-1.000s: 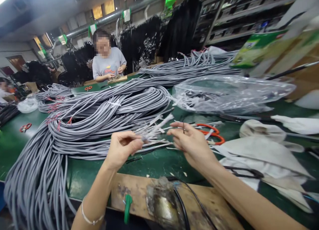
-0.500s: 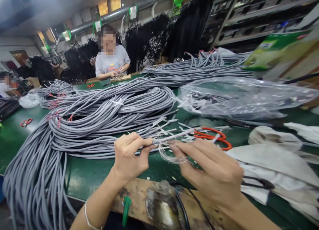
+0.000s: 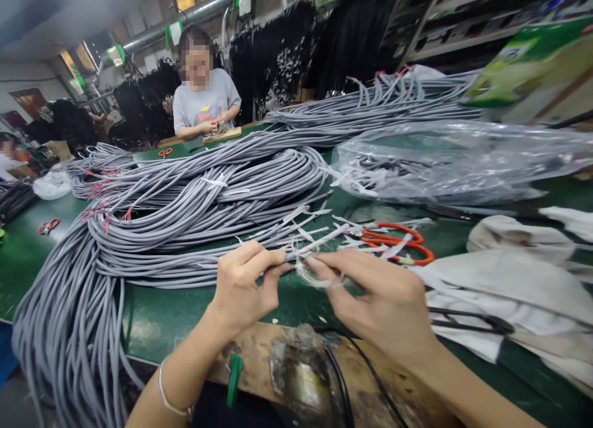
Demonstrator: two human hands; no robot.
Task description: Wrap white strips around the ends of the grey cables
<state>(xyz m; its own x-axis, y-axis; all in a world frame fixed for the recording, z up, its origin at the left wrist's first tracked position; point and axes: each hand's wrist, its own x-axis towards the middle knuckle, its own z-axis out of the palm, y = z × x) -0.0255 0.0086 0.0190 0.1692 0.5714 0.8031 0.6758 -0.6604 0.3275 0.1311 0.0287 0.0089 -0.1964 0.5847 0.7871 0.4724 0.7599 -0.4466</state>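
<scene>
Between thumb and forefinger, my left hand (image 3: 245, 286) pinches a grey cable near its end. Beyond those fingertips a pale, pinkish-white inner part (image 3: 327, 238) of the cable sticks out to the right. My right hand (image 3: 382, 298) is closed on a loose tuft of thin whitish strands (image 3: 312, 278) beside the cable, just right of my left fingertips. How the strands join the cable is too blurred to tell. Behind my hands lies a large coiled bundle of grey cables (image 3: 222, 196), some with red wire ends. Orange-handled scissors (image 3: 419, 252) lie beyond my right hand among white scraps.
A clear plastic bag (image 3: 445, 162) with scraps lies at the back right. White cloth (image 3: 519, 286) and dark-handled pliers (image 3: 491, 322) are on the right. A wooden board (image 3: 259, 348) bears a glassy, stained object (image 3: 306, 378). A co-worker (image 3: 206, 104) sits across the green table (image 3: 157, 317).
My right hand has drawn left with the strands, nearer to my left hand. My left hand keeps its pinch on the cable. The view has shifted slightly.
</scene>
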